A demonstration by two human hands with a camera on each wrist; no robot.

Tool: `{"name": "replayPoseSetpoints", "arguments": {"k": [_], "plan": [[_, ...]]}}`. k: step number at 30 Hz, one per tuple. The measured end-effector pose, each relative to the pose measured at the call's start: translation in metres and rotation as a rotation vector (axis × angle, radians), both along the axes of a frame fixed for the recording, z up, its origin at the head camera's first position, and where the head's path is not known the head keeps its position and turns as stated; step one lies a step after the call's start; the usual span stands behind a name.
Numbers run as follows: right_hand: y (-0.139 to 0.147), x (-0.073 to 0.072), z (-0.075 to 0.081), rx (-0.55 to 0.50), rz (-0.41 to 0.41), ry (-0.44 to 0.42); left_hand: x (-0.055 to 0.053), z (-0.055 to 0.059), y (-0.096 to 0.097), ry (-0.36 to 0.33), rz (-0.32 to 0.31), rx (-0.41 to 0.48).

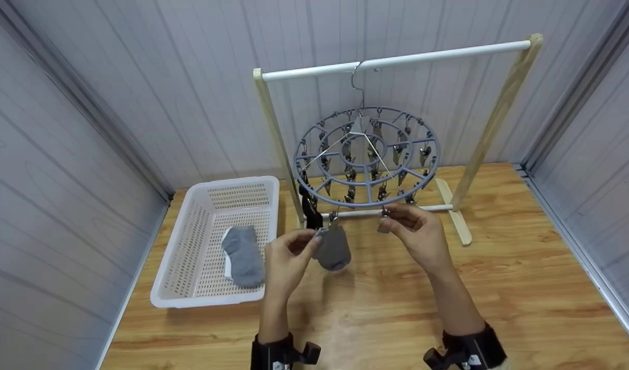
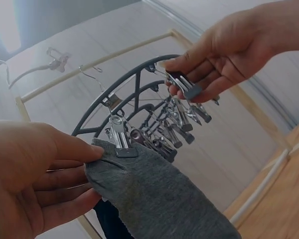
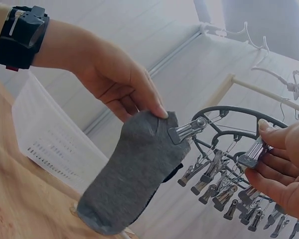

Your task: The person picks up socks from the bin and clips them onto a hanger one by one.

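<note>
A grey ankle sock [image 3: 134,169] hangs by its cuff from a metal clip [image 2: 120,139] on the round clip hanger [image 1: 368,201]. My left hand [image 1: 289,259] pinches the sock's cuff beside that clip, thumb on the near side. My right hand [image 1: 417,234] holds another clip [image 3: 253,152] of the hanger between thumb and fingers; no cloth shows in that clip. Behind the grey sock, a dark sock [image 1: 310,208] hangs at the hanger's left side.
A white basket [image 1: 163,288] on the wooden floor at left holds grey and white socks [image 1: 244,257]. The hanger hooks over the white bar [image 1: 448,53] of a wooden-legged rack. Several bare clips [image 1: 425,153] dangle from its rings. Pale panel walls stand around.
</note>
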State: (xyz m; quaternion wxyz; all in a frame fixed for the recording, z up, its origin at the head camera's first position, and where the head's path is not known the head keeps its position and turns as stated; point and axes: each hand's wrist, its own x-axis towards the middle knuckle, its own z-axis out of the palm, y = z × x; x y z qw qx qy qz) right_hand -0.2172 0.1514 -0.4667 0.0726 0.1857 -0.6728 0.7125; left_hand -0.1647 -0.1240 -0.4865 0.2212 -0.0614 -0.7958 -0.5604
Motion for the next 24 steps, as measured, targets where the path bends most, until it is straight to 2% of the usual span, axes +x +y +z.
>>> {"name": "replayPoseSetpoints", "arguments": {"k": [12,18,20,24], "plan": [[0.001,0.001,0.001,0.017,0.004,0.021,-0.003,-0.003,0.0,-0.032,0.011,-0.068],[0.002,0.0,0.001,0.037,-0.021,0.052,-0.003,0.0,-0.009,-0.024,0.008,0.001],[0.003,-0.001,0.001,0.039,-0.023,0.067,-0.002,0.001,-0.013,-0.035,0.02,0.015],[0.003,-0.002,0.001,0.038,-0.04,0.084,0.002,0.004,-0.022,-0.087,0.065,-0.038]]}}
